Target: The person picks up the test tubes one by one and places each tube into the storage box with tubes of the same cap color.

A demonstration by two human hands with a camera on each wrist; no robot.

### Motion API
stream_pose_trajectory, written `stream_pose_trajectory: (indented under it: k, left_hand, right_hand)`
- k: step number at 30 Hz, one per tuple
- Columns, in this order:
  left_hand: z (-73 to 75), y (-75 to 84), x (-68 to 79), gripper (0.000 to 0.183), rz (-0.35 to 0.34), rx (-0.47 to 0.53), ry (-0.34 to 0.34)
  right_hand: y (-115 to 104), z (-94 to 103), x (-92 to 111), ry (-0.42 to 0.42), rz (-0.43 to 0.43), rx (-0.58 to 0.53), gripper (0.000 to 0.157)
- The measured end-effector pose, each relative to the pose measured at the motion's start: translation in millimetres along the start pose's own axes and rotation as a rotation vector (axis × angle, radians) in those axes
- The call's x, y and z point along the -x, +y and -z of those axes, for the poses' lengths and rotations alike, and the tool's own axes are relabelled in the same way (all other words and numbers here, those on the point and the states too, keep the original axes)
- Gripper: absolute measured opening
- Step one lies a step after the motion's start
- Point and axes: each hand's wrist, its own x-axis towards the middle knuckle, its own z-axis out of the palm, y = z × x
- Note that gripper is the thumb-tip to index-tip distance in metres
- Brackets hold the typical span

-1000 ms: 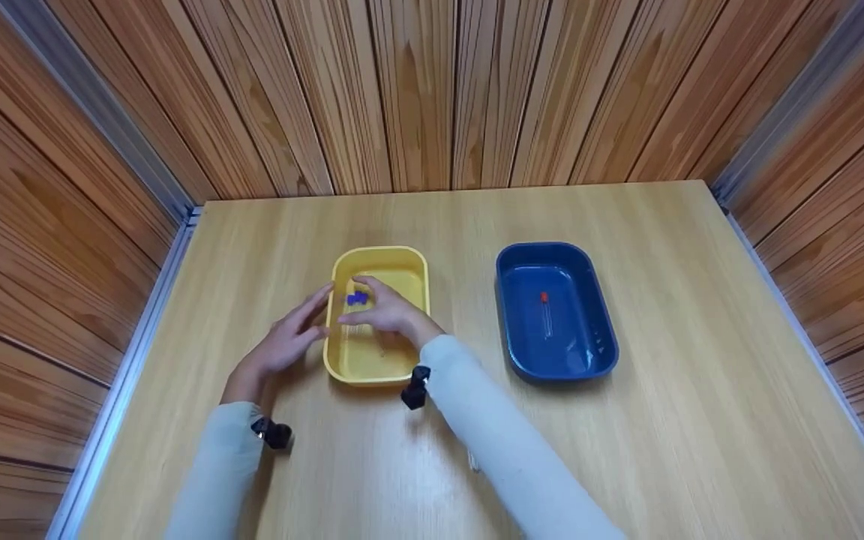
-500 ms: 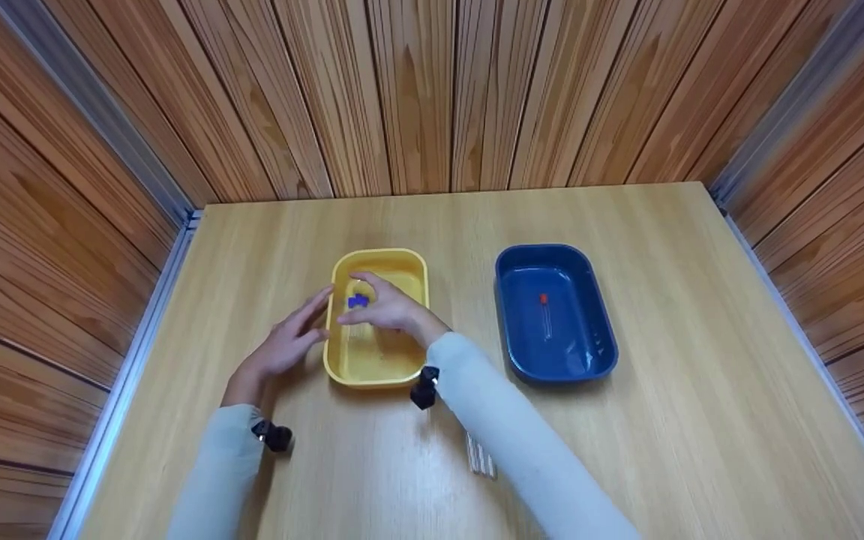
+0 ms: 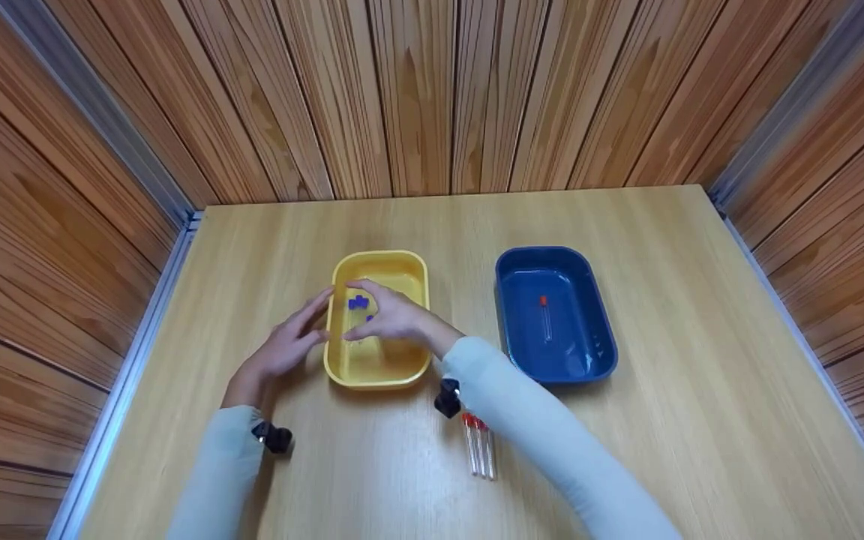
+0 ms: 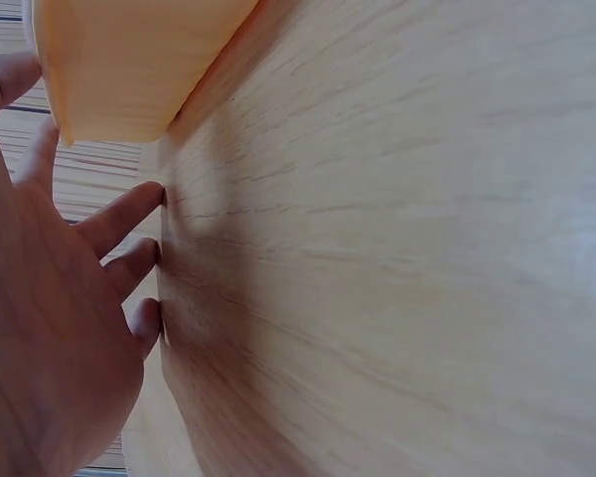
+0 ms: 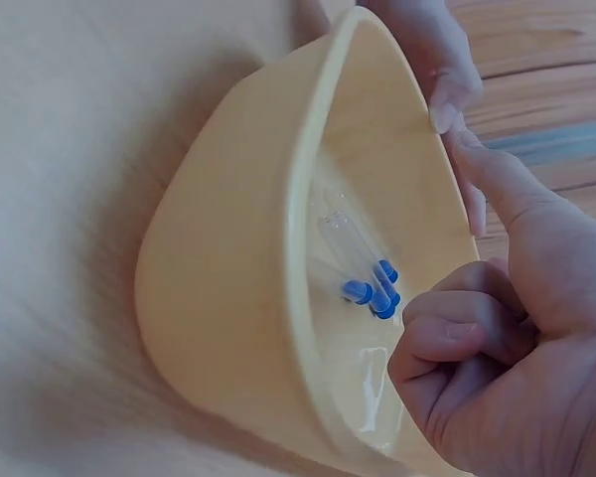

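Note:
My left hand [image 3: 287,343] rests at the left side of the yellow tray [image 3: 379,381], thumb and index finger touching its rim; in the left wrist view its other fingers [image 4: 119,221] are spread down to the table. Over the tray is my right hand [image 3: 394,313], thumb and index finger held apart with nothing between them. Its other fingers [image 5: 447,338] are loosely curled in the right wrist view. Inside the tray lie several clear tubes [image 5: 350,238] with blue caps [image 5: 382,303], side by side near the left wall.
A dark blue tray [image 3: 603,330] stands to the right, holding one clear tube [image 3: 547,319] with a red cap. Several red-capped tubes [image 3: 480,454] lie on the table in front, partly beneath the right sleeve [image 3: 544,427]. Wooden panels [image 3: 417,97] close off the back and sides.
My right hand has drawn slightly toward me and to the right. The red-capped tubes on the table now show from behind the sleeve, and another blue cap shows by the thumb. My left hand stays put.

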Motion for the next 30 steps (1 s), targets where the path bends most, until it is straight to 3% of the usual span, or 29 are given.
stream_pose_trajectory:
  k: [8, 16, 23, 30]
  left_hand:
    - [2.1, 0.4, 0.5, 0.072, -0.034, 0.004, 0.018]
    - [0.9, 0.7, 1.8, 0.073, -0.018, 0.006, 0.01]
    - [-1.0, 0.7, 1.5, 0.073, -0.027, -0.009, 0.039]
    - [-0.8, 0.4, 1.4, 0.072, -0.005, -0.006, 0.022]
  right_hand:
    - [-2.9, 0.8, 17.6, -0.002, 0.062, 0.157, 0.09]
    - [-5.7, 1.2, 37.2, 0.02, 0.086, 0.344, 0.085]
    - [-8.9, 5.3, 51.6, -0.011, 0.111, 0.491, 0.086]
    - [-10.2, 10.3, 61.3, -0.035, 0.155, 0.627, 0.084]
